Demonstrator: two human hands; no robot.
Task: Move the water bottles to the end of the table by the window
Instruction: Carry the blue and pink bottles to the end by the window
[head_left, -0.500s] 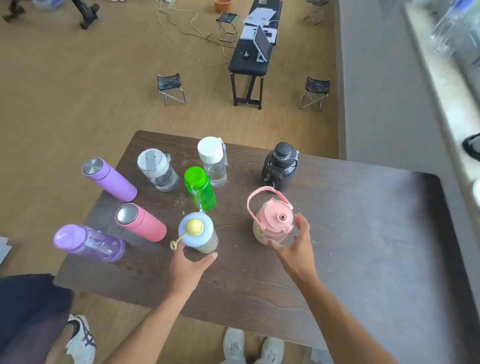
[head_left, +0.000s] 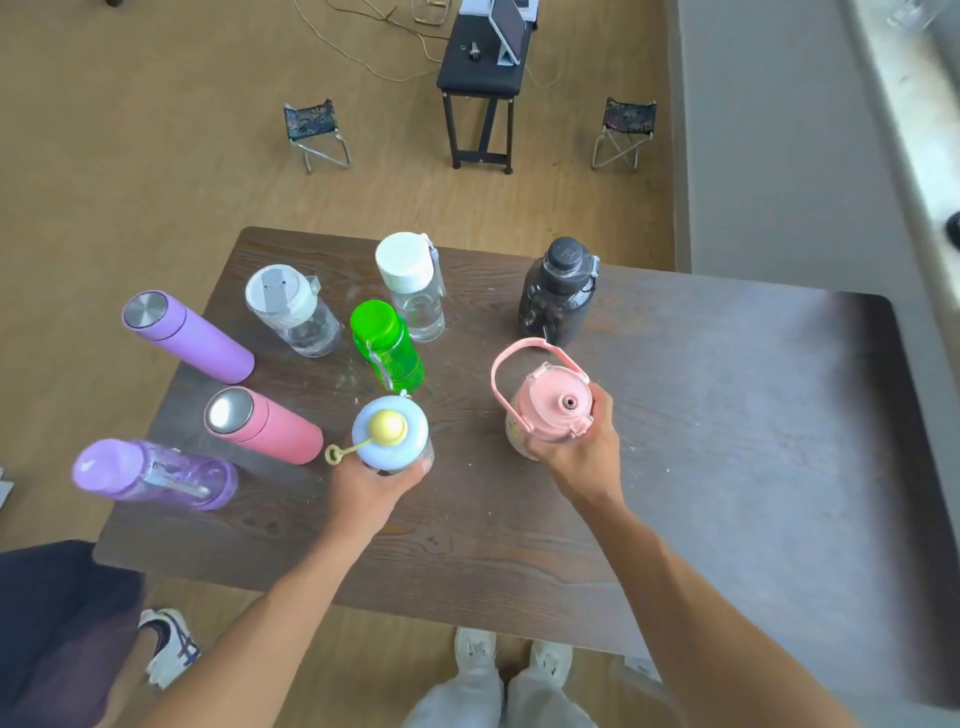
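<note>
My left hand (head_left: 363, 486) is wrapped around the body of the blue-lidded bottle (head_left: 390, 435), fingers closed on it just under the lid with its yellow cap and loop. My right hand (head_left: 582, 451) is closed on the pink jug (head_left: 545, 410), thumb and fingers gripping below its lid, the carry handle arching up on the side away from me. Both bottles stand upright on the dark wooden table (head_left: 727, 441), near its middle. Beyond my left hand stands the green bottle (head_left: 387, 345), just behind the blue-lidded one, with two clear bottles (head_left: 293, 312) farther back. To the left are the pink flask (head_left: 262, 423), the purple flask (head_left: 184, 335) and the translucent purple bottle (head_left: 150, 475). The black jug (head_left: 558, 299) stands behind the pink jug. The right stretch of table lies bare toward the grey wall and window sill (head_left: 904, 93).
</note>
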